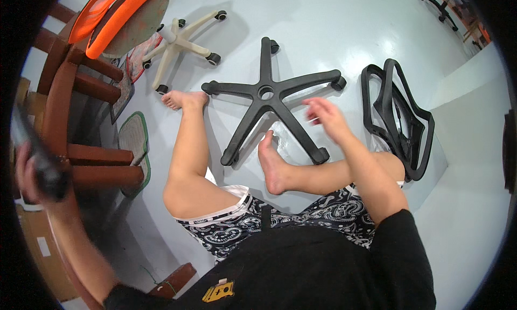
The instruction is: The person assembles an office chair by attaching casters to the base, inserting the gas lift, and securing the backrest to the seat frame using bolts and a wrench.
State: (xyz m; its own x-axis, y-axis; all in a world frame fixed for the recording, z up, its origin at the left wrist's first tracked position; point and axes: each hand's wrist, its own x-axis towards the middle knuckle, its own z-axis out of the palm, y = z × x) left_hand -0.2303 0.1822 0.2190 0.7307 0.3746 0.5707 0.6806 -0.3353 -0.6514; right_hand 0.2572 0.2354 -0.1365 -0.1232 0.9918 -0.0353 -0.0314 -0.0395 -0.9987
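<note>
- Sitting on the floor w/ the black five-star chair base right in front of me, lying flat, casters on the arm ends, hub hole facing up.
- My right hand hovers just over the base's right-side arm, fingers loosely spread, holding nothing. It's motion-blurred, so exact finger pose is hard to call.
- My left hand is far to the left of the base, up by the brown chair arms, closed around a dark long object. Prob. a cylinder or a tool, but it's blurred and at the lens rim; can't say which.
- My left foot sits at the base's left arm tip; right foot rests between its two near arms.
- To do this well, imo: pin the base w/ the right hand near the hub so it can't roll on the casters, keep the hub hole in view, bring the dark object in straight over the hole, not at an angle.
- Right of the base: black chair-back frames stacked on the floor. Left of the base, farther off: cream base under an orange mesh seat back.
- Hidden/unclear: hub's underside, whether every caster is seated, the left hand's grip detail, stuff at the dark rim.
</note>
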